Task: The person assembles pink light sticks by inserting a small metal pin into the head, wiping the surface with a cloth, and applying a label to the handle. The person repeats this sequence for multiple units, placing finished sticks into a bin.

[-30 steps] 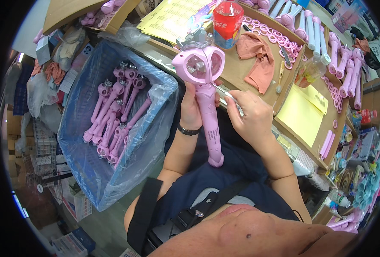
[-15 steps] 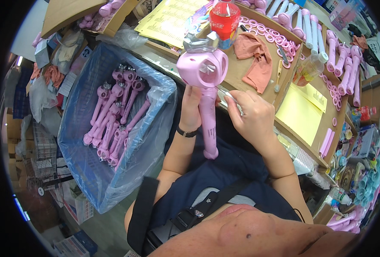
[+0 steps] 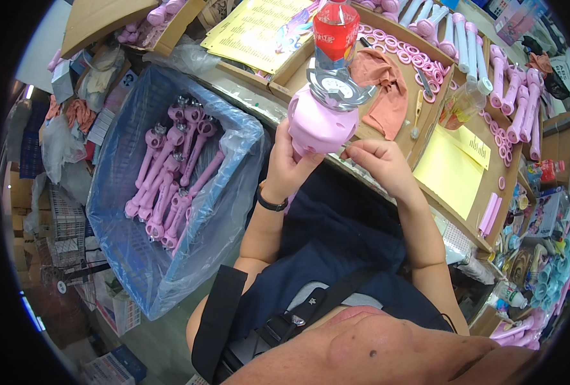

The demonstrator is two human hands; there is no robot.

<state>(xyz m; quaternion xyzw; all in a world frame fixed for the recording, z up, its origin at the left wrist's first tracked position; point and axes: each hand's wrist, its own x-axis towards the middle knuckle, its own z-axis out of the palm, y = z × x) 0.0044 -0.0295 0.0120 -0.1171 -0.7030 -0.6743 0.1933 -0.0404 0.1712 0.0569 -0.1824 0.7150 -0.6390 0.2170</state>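
Observation:
A pink toy wand [image 3: 320,125] with a bulbous head is tilted so its head faces up toward me. On the head sits a shiny silver crown-like piece [image 3: 341,88]. My left hand [image 3: 285,168] wraps round the wand just below the head, and most of the handle is hidden behind hand and wrist. Close by the head's right side, my right hand [image 3: 386,168] has thumb and forefinger pinched together. What lies in that pinch is too small and covered to make out. Left of me, similar pink wands [image 3: 169,173] lie heaped in a blue-lined crate [image 3: 233,173].
On the workbench stand a red-labelled bottle [image 3: 335,35] and a clear plastic cup [image 3: 455,110]. An orange cloth [image 3: 388,106], pink rings [image 3: 413,56], a small brush [image 3: 417,115] and yellow sheets [image 3: 449,173] lie there too. Pink handles [image 3: 522,106] stand at the far right.
The wand has been tilted, its head coming down and right, its crown turning into fuller view. My left hand has shifted its hold up beneath the head; my right fingers have drawn closer together.

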